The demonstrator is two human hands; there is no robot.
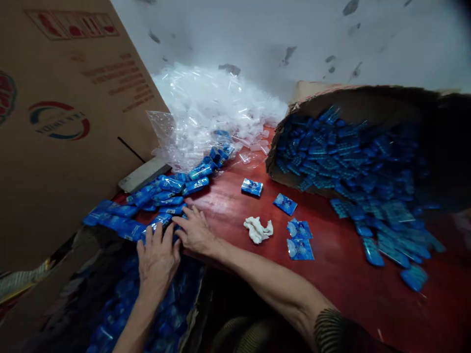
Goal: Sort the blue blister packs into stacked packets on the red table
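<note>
Several shiny blue packets (169, 184) lie heaped along the left edge of the red table. My left hand (158, 257) rests on the near packets, palm down with its fingers apart. Close beside it, my right hand (195, 230) touches the same packets, fingers spread and nothing gripped. Below both hands, a container (200, 289) at the table's edge holds many more blue packets, partly hidden by my left forearm. To the right of my right hand lie a crumpled white piece (258, 230) and a blue packet (252, 187).
A tall cardboard box (73, 162) stands at the left. Clear plastic pieces (213, 98) are piled by the wall. An open carton (285, 142) at the right spills blue packets (397, 235) onto the table (342, 279). Flat blue packets (300, 248) lie mid-table.
</note>
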